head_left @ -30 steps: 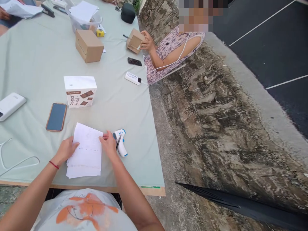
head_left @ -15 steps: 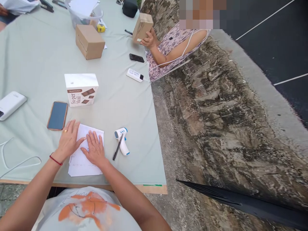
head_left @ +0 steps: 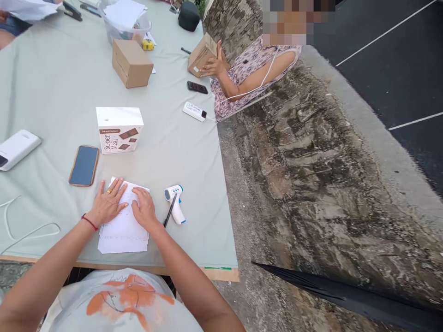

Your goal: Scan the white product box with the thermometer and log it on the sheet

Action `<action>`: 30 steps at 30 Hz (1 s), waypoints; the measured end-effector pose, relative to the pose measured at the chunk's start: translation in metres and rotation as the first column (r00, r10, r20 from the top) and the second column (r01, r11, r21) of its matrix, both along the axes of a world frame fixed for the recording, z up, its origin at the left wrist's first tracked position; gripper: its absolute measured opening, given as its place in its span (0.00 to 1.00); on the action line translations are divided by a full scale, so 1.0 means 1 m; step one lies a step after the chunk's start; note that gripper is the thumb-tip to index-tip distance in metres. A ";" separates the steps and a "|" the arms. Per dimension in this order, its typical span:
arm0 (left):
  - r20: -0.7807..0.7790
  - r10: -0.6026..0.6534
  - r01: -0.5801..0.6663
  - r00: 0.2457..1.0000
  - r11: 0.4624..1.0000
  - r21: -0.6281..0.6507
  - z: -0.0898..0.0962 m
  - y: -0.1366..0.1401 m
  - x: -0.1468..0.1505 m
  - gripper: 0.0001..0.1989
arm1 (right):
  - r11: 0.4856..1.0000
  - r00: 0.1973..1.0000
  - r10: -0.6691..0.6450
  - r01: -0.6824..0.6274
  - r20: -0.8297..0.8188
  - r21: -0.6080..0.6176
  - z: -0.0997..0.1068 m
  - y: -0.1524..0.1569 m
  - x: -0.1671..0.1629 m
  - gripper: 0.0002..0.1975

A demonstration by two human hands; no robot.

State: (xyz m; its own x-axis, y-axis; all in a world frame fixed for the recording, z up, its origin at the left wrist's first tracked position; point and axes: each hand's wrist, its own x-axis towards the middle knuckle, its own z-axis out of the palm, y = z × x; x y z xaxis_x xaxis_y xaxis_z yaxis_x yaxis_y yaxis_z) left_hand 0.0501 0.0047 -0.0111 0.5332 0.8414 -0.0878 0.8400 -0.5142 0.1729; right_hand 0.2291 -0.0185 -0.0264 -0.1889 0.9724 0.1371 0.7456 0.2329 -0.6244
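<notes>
A stack of white printed papers (head_left: 122, 233) lies near the front edge of the table. My left hand (head_left: 107, 204) rests flat on its upper left part, fingers spread, a ring on one finger. Beside it, my right hand (head_left: 144, 210) presses on the upper right part of the stack with fingers bent. Neither hand holds anything. A black pen (head_left: 169, 211) and a white-and-blue infrared thermometer (head_left: 175, 207) lie just right of my right hand.
A phone (head_left: 84, 165) and a white snack box (head_left: 119, 129) sit beyond the papers; a white device (head_left: 16, 148) and cable (head_left: 24, 230) lie left. A seated person at the far right holds a brown carton (head_left: 200, 54). Another carton (head_left: 132, 62) stands farther back. The table's right edge (head_left: 224, 203) borders rough ground.
My hands went from gripping the paper edges to lying flat on the stack, then shifted slightly right. The seated person raised the carton, then lowered and tilted it.
</notes>
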 end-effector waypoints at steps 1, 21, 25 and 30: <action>0.003 0.020 -0.020 1.000 1.000 0.007 0.000 -0.003 0.003 0.32 | 0.999 1.000 -0.027 0.028 -0.008 0.022 0.003 0.006 0.000 0.22; 0.069 0.230 -0.235 0.971 0.968 0.082 -0.004 -0.053 -0.008 0.32 | 0.996 0.970 -0.093 0.088 0.223 0.034 -0.010 0.030 -0.018 0.21; 0.078 0.247 -0.252 0.966 0.966 0.059 -0.001 -0.049 0.000 0.31 | 0.996 0.959 -0.094 0.087 0.269 0.037 -0.008 0.032 -0.013 0.21; 0.090 0.223 -0.227 0.971 0.973 0.042 0.003 -0.047 0.006 0.30 | 0.996 0.960 -0.083 0.071 0.269 0.054 -0.010 0.037 0.003 0.21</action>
